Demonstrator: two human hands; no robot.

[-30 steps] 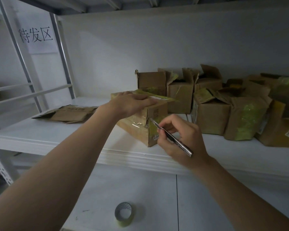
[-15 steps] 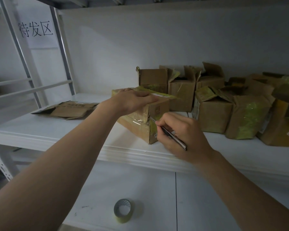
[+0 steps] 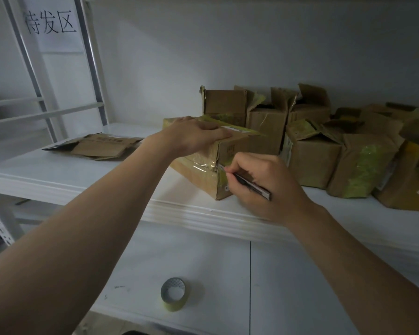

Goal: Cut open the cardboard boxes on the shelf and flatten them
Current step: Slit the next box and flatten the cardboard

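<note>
We stand before a white metal shelf (image 3: 58, 175) that runs from the near left to the far right, with a pale wall behind it. A lower white shelf board (image 3: 300, 286) lies below, nearer to us. On the far left, a paper sign with three black characters (image 3: 50, 25) hangs behind the shelf uprights.

A cluster of opened cardboard boxes (image 3: 312, 160) fills the right and far part of the shelf, flaps raised and patched with yellow-green tape. On the left of the shelf a flattened cardboard box (image 3: 99, 148) lies flat, well apart from the cluster.

Near the front edge, in the middle, sits the taped cardboard box (image 3: 230, 151) we are working on, turned so that one corner points toward us, its seams covered in glossy clear and yellowish tape.

Our left hand (image 3: 194, 136) lies palm down on the top of this box, fingers spread flat and gripping nothing, pressing on the lid. Our right hand (image 3: 261, 182) is closed around a slim dark utility knife (image 3: 252, 186), held like a pen; its tip meets the taped vertical corner of the box, partway up.

On the lower board, near us, a roll of yellow-green tape (image 3: 173, 297) rests by itself.
</note>
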